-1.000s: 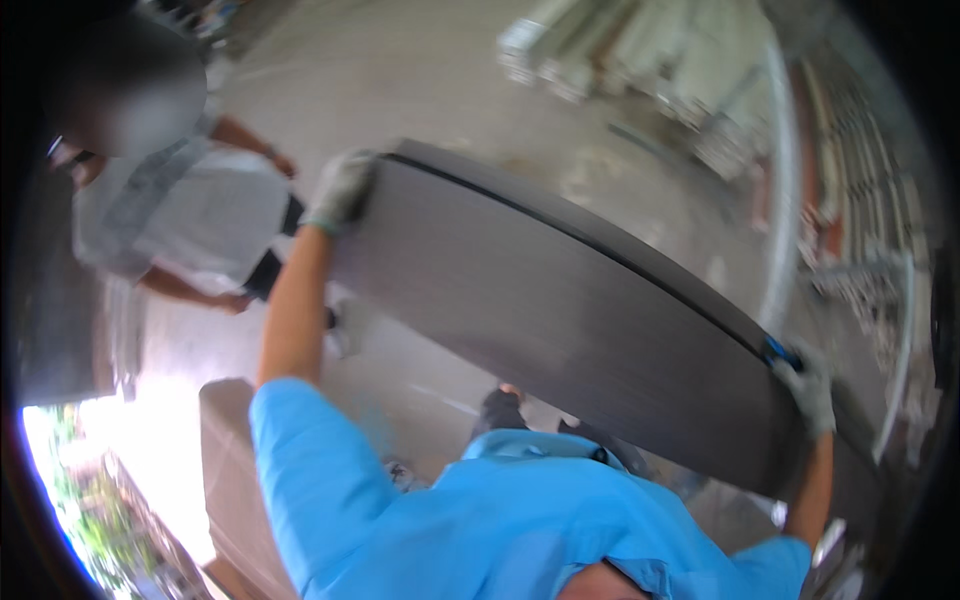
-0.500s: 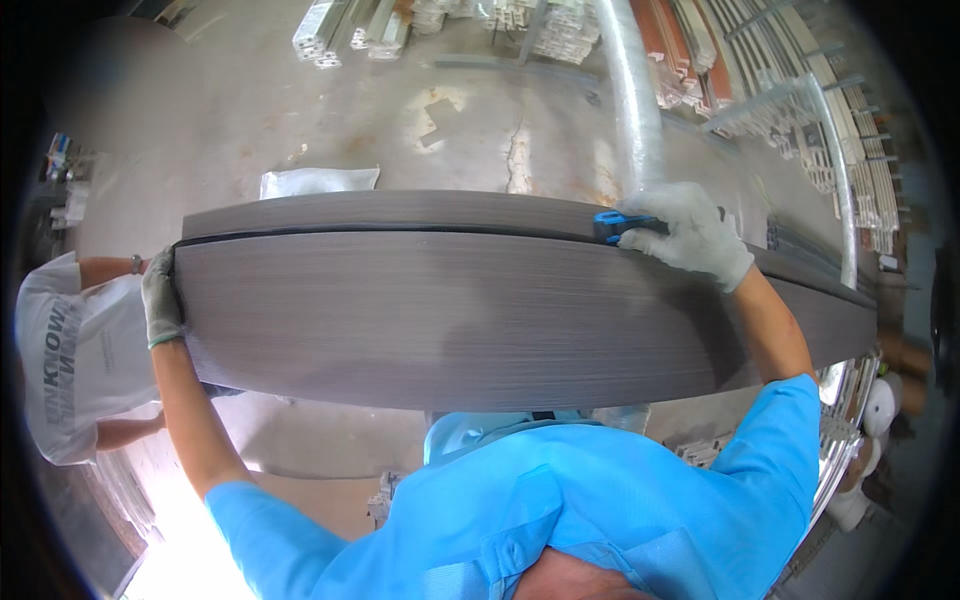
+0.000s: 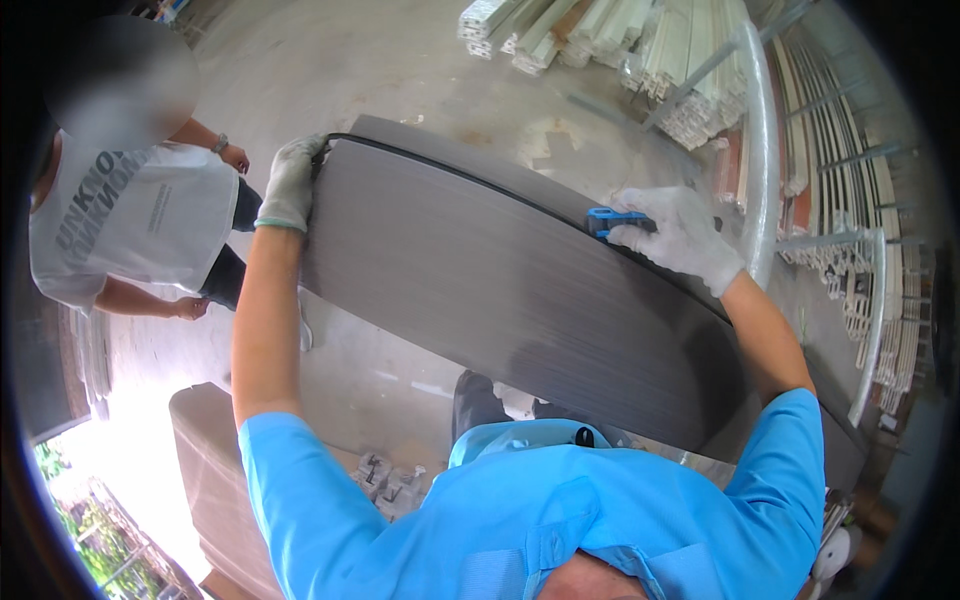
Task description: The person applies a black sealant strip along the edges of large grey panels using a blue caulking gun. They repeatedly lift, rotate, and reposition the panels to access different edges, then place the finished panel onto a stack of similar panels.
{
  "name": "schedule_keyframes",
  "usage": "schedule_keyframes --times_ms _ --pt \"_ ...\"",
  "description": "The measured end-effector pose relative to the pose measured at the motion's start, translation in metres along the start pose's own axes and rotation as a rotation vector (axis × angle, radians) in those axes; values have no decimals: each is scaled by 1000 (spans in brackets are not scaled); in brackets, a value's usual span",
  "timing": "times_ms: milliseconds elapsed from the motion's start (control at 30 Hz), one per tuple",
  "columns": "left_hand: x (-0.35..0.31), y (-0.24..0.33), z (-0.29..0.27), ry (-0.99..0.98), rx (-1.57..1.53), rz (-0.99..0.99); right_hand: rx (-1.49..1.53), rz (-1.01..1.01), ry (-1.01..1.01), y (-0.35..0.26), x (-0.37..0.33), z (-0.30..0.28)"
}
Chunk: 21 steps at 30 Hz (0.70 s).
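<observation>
A long dark grey panel (image 3: 450, 250) with a fine streaked grain lies slantwise before me, its left end farther from me than its right. A black seam (image 3: 470, 179) runs along its far side, between the broad face and a narrower strip. My left hand (image 3: 288, 187), in a pale glove, is closed around the panel's far left corner; its fingertips are partly hidden. In my gloved right hand (image 3: 685, 240) is a blue-and-black hand tool (image 3: 610, 221), held at the seam. The tool's exact kind is not clear, and my fingers cover part of it.
A person in a white shirt (image 3: 150, 220) stands close on the left. Bundled long profiles (image 3: 690, 70) lie at the far right, near a rack (image 3: 865, 260) and a wrapped post (image 3: 762, 150). A brown sheet-like thing (image 3: 215, 480) is at lower left.
The panel has gone from nearly level across the view to slanting, its left end now farther away. My left hand moved with that corner. The surroundings have turned in view; the person appears nearer.
</observation>
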<state>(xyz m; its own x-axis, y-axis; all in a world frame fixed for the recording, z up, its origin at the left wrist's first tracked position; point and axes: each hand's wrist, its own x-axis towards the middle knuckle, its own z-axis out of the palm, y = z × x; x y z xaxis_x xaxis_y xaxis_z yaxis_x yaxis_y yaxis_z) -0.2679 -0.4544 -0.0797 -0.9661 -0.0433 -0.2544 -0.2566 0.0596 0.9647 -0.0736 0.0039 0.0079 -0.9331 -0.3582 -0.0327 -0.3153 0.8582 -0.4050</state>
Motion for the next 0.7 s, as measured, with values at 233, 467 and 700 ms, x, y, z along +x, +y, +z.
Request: schedule_keyframes --times_ms 233,467,700 --pt "-6 3 8 27 -113 -73 -29 -57 -17 -46 84 17" --pt "7 -12 -1 -44 -51 171 -13 -178 21 -100 191 38" --pt "5 2 -7 -126 -190 -158 -44 -231 -47 -30 97 14"
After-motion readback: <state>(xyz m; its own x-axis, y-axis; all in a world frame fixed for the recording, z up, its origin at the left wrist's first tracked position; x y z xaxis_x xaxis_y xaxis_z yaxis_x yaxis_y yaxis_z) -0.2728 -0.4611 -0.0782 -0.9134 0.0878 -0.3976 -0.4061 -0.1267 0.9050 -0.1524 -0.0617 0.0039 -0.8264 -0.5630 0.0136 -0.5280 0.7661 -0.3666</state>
